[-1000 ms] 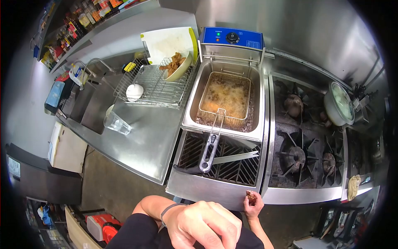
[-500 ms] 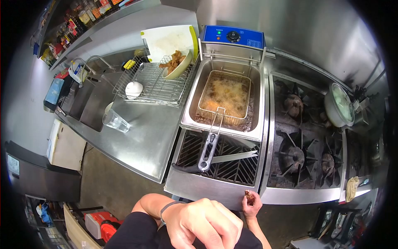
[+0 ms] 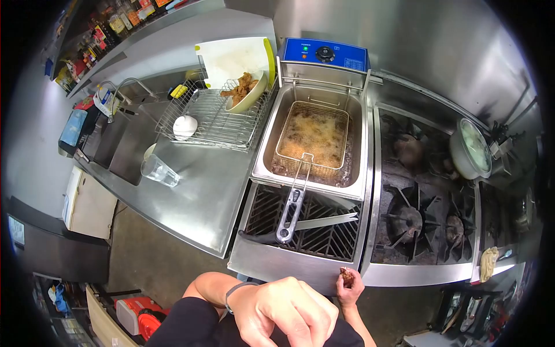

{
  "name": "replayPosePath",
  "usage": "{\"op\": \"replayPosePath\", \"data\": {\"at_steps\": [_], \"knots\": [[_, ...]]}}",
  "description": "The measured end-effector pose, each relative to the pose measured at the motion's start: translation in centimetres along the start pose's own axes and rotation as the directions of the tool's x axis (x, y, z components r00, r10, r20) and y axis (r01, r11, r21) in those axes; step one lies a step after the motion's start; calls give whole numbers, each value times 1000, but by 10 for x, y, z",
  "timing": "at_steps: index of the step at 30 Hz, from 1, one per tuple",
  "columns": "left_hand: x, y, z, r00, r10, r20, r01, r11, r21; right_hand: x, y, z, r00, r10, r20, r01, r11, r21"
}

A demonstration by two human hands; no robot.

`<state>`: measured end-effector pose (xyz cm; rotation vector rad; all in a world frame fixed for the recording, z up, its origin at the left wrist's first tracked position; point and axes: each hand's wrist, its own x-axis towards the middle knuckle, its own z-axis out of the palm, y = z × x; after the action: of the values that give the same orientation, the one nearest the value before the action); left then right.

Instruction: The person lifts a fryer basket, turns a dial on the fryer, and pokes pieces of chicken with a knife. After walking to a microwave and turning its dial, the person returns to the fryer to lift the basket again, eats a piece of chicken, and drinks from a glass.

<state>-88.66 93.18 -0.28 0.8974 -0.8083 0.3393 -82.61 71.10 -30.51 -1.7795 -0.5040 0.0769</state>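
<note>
Close to the camera at the bottom, my left hand (image 3: 289,312), with a grey band at its wrist, is closed with curled fingers; what they hold, if anything, is hidden. My right hand (image 3: 350,289) pinches a brown piece of fried food (image 3: 347,276) by the counter's front edge. Beyond the hands, a wire basket (image 3: 313,136) sits in bubbling oil in the fryer (image 3: 264,168). Its handle (image 3: 289,217) reaches over a black grate, where metal tongs (image 3: 326,221) lie. More fried pieces (image 3: 240,88) are in a tilted bowl (image 3: 252,99) on the wire rack (image 3: 217,121).
Left of the fryer are a steel counter (image 3: 199,196), a clear glass (image 3: 160,170), a white rounded object (image 3: 185,126) and a sink (image 3: 133,139). At right stands a gas stove (image 3: 428,267) with a covered bowl (image 3: 471,148). A red object (image 3: 136,315) is low at left.
The camera view has shifted very slightly, and the foam pattern in the oil differs. Both hands keep nearly the same pose, the right one still with the brown piece.
</note>
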Motion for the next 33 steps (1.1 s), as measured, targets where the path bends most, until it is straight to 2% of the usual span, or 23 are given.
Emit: {"op": "replayPosePath", "data": {"at_steps": [6,8,9,11,14,19,21,30,33], "knots": [[2,7,0,998,-41,-43,40,999,-30,0,-5,-3,999,41,33,-39,998,-38],[15,20,-7,971,-196,136,193,981,34,0,-3,-2,999,41,29,-40,999,-27],[11,17,-4,972,-195,132,192,981,35,0,-3,-2,999,43,25,-42,999,-16],[-1,4,2,999,-20,42,21,999,-30,0,-6,-4,998,39,39,-37,998,-54],[-5,0,2,1000,-5,27,7,997,-75,2,-11,-3,999,19,46,-15,997,-74],[-2,6,3,999,-31,22,33,995,-94,1,-6,-2,1000,-16,23,17,999,-40],[-2,8,3,999,-49,19,51,994,-94,0,-7,-3,999,4,37,-1,997,-82],[-5,8,1,992,-90,91,99,990,-100,-2,1,-3,999,-9,35,12,995,-95],[-5,7,0,994,-74,79,87,980,-177,-1,-1,-2,999,-27,27,29,996,-88]]}}
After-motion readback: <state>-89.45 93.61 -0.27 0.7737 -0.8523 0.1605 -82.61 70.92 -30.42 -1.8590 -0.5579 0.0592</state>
